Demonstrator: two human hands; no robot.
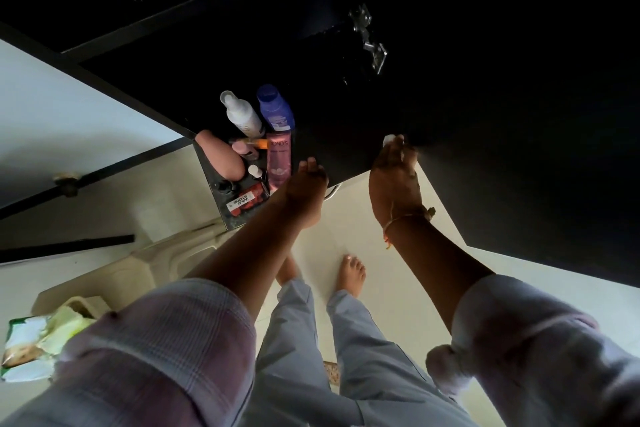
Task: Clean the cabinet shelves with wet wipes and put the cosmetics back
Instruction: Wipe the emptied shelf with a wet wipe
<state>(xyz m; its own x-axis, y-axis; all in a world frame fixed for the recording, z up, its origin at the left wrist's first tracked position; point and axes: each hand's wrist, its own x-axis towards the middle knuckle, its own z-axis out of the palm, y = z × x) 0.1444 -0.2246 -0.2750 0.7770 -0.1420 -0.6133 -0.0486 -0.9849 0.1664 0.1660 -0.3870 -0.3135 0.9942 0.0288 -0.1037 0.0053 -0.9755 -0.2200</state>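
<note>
A dark cabinet shelf [346, 135] fills the upper middle of the head view. My right hand [394, 180] holds a white wet wipe [389, 139] against the shelf's front edge. My left hand [306, 189] rests on the same edge, fingers over it, right of the cosmetics. At the shelf's left end stand a white spray bottle [242, 114], a blue bottle [275, 107], a pink Pond's bottle [278, 159], a peach tube [221, 158], several small items and a red Wild Stone box [247, 203].
A pack of wet wipes [38, 340] lies on a cream plastic chair [145, 270] at lower left. A metal hinge [369, 38] shows on the dark cabinet at upper right. My bare feet stand on the pale floor [381, 253] below.
</note>
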